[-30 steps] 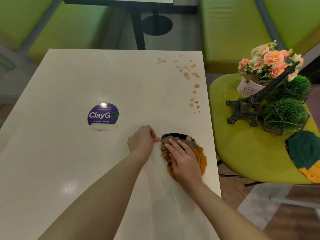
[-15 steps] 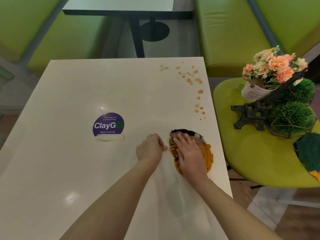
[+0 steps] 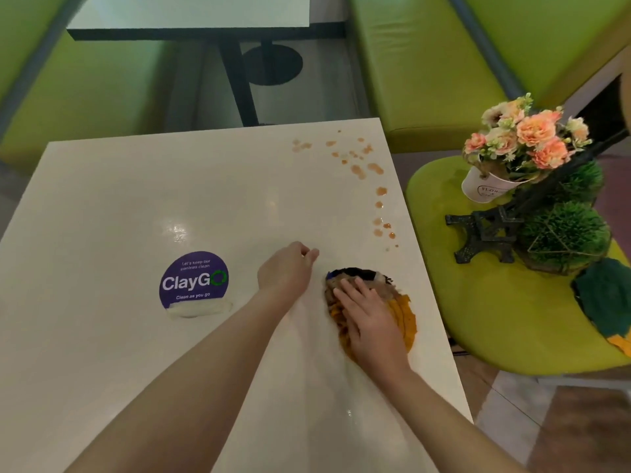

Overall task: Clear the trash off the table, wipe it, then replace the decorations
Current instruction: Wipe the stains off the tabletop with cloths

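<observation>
Two hands work the table (image 3: 102,199). Far left sits the ClayGo sticker (image 3: 194,279), a fixed mark, not trash. Your left hand (image 3: 285,273) rests beside it, fingers curled under, apparently holding nothing, likely bracing you as you lean. Just right, your right hand (image 3: 370,319) lies flat, fingers straight, pressing the rag (image 3: 404,314) to the surface near the right edge. Orange spots (image 3: 362,169) trail beyond it toward the far right corner, so wiping looks unfinished. Off to the right, the flowers (image 3: 522,134), tower (image 3: 485,233) and green balls (image 3: 565,233) wait on a chair (image 3: 478,319), parked clear of the wet top.
</observation>
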{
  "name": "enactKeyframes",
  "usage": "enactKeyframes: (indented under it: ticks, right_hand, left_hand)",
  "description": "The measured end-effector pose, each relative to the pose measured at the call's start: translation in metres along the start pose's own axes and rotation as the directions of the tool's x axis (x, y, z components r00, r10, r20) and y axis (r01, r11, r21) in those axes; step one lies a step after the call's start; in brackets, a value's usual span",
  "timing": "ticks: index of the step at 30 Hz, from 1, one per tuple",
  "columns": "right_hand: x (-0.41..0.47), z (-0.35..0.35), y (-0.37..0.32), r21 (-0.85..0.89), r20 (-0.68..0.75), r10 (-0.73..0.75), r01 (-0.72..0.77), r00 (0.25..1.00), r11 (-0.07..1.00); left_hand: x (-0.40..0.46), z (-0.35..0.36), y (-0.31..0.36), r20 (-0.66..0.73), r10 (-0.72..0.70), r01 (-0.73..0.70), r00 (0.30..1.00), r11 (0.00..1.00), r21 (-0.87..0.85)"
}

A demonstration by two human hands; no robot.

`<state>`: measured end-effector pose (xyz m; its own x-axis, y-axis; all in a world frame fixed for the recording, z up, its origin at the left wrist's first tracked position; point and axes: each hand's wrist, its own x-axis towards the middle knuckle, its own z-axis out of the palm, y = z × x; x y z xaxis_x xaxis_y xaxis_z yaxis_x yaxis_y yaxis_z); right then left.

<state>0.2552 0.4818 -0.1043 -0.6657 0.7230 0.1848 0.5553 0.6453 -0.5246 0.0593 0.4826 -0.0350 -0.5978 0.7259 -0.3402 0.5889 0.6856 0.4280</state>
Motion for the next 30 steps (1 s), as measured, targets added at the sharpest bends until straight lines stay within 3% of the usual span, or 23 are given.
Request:
enactKeyframes:
  ticks: [2, 4, 8, 11, 16, 18, 21, 24, 27, 30]
  right_hand:
    - [-0.005, -0.004, 0.005, 0.044, 0.042, -0.104, 0.102, 0.994, 0.994]
    - [0.009, -0.008, 0.019, 0.054, 0.038, -0.101, 0.099, 0.994, 0.994]
    - [0.062, -0.004, 0.032, 0.021, -0.066, 0.131, -0.130, 0.989, 0.991]
    - [0.069, 0.009, 0.010, 0.020, -0.123, 0.233, -0.233, 0.965, 0.972]
    - [0.018, 0.015, -0.012, 0.056, -0.023, -0.081, 0.082, 0.996, 0.995]
    - [0.017, 0.009, 0.001, 0.056, -0.018, -0.108, 0.109, 0.994, 0.992]
    - [0.025, -0.001, 0.013, 0.045, -0.084, 0.049, -0.046, 0.995, 0.998]
    - [0.034, -0.013, 0.017, -0.044, -0.193, 0.258, -0.271, 0.947, 0.961]
    - [0.044, -0.019, 0.026, -0.090, -0.314, 0.235, -0.275, 0.920, 0.957]
    - [0.065, -0.021, 0.034, 0.099, -0.459, 0.333, -0.325, 0.824, 0.941]
  left_hand:
    - [0.010, -0.001, 0.006, -0.044, 0.066, -0.066, 0.997, 0.998, 0.007]
    - [0.021, -0.001, 0.010, -0.068, 0.131, -0.129, 0.989, 0.991, 0.027]
    - [0.041, -0.001, 0.011, -0.135, 0.239, -0.217, 0.961, 0.962, 0.163]
    - [0.053, -0.001, 0.009, -0.166, 0.244, -0.197, 0.956, 0.946, 0.256]
    - [0.057, 0.007, 0.009, -0.160, 0.174, -0.124, 0.972, 0.951, 0.283]
    - [0.057, 0.007, 0.009, -0.148, 0.177, -0.124, 0.973, 0.943, 0.310]
    - [0.058, 0.005, 0.010, -0.137, 0.175, -0.123, 0.975, 0.938, 0.323]
    - [0.061, 0.001, 0.011, -0.129, 0.158, -0.111, 0.979, 0.945, 0.308]
    - [0.063, 0.000, 0.012, -0.114, 0.154, -0.110, 0.981, 0.939, 0.326]
    - [0.064, 0.000, 0.013, -0.120, 0.156, -0.108, 0.981, 0.937, 0.332]
